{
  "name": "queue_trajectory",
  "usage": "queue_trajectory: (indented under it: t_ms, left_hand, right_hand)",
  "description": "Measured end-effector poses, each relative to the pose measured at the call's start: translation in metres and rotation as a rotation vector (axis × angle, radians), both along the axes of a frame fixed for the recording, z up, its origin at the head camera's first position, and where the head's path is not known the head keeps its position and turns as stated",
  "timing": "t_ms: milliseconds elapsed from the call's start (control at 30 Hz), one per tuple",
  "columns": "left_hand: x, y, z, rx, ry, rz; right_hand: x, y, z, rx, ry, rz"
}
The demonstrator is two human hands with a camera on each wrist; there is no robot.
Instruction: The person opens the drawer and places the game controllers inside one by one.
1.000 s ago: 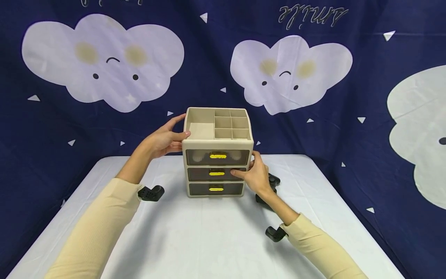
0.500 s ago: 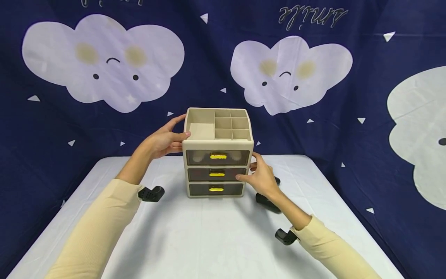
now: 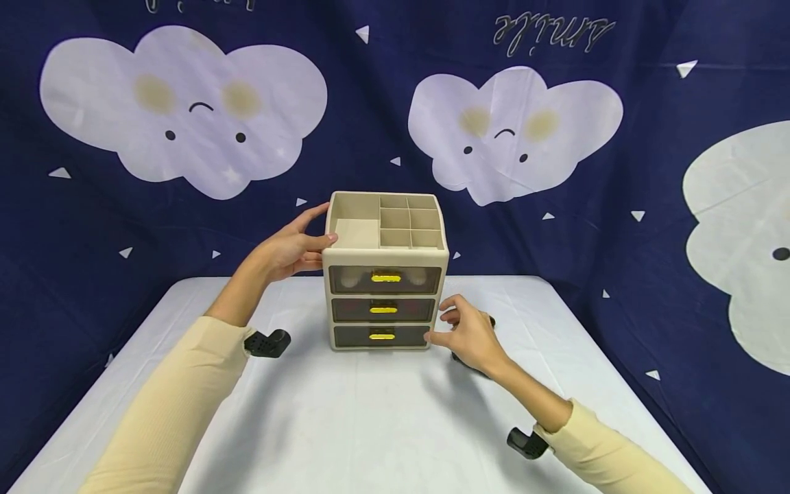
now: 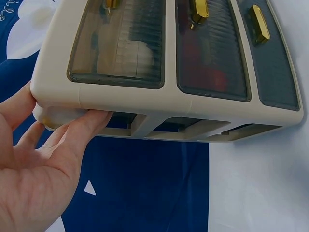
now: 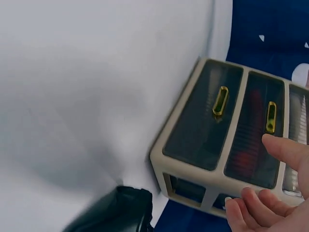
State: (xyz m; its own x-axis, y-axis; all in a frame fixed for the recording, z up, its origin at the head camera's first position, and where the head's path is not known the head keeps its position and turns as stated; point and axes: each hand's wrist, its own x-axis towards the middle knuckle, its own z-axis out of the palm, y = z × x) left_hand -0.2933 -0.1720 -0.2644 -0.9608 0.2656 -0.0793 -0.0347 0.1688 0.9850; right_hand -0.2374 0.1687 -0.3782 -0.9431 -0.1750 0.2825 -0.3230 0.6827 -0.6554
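Note:
A cream desktop drawer organizer (image 3: 385, 257) stands upright on the white table, its sectioned top facing up. Three smoky see-through drawers with gold handles fill its front. Pale round shapes show inside the top drawer (image 3: 358, 280), and something red shows through the middle drawer (image 5: 251, 145). My left hand (image 3: 280, 254) grips the organizer's upper left side, thumb over the rim. On the other side, my right hand (image 3: 472, 336) is by the lower right edge with loosely bent fingers, its thumb near the bottom drawer (image 3: 407, 336). It holds nothing; whether it touches the organizer I cannot tell.
A black object (image 5: 116, 212), mostly hidden behind the right hand in the head view, lies on the white table (image 3: 370, 425) right of the organizer. A dark blue cloth with clouds (image 3: 518, 130) hangs behind the table. Each wrist carries a small black camera.
My right hand has slid down the organizer's right side, from the middle drawer to the bottom drawer's level, and shifted slightly outward. The left hand and the organizer have stayed put.

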Motion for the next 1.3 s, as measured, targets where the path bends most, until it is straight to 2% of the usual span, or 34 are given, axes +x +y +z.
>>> queue_trajectory:
  t_ms: [267, 500, 633, 767, 867, 967, 1100, 1300]
  left_hand:
    - [-0.001, 0.0, -0.001, 0.002, -0.003, -0.001]
    - [-0.001, -0.001, -0.001, 0.003, -0.002, 0.0]
    - [-0.001, -0.001, -0.001, 0.003, -0.003, 0.003]
    - [-0.002, -0.001, -0.001, 0.013, -0.009, -0.005]
    - [-0.002, 0.0, -0.001, 0.022, -0.017, -0.01]
    - [-0.002, -0.001, -0.001, 0.021, -0.021, -0.005]
    - [-0.002, -0.001, 0.0, 0.017, -0.019, -0.004]
    - [-0.002, -0.001, -0.002, 0.024, -0.012, 0.0]
  right_hand:
    - [0.0, -0.013, -0.012, -0.037, -0.047, 0.097]
    - [-0.005, -0.024, -0.016, -0.084, -0.134, 0.108]
    - [-0.009, -0.03, -0.019, -0.073, -0.177, 0.106]
    - [-0.015, -0.035, -0.023, -0.149, -0.34, 0.098]
    - [-0.021, -0.038, -0.026, -0.289, -0.506, 0.102]
    - [-0.027, -0.04, -0.03, -0.408, -0.621, 0.117]
    - [-0.033, -0.045, -0.036, -0.486, -0.707, 0.137]
    - [-0.035, -0.056, -0.047, -0.538, -0.773, 0.136]
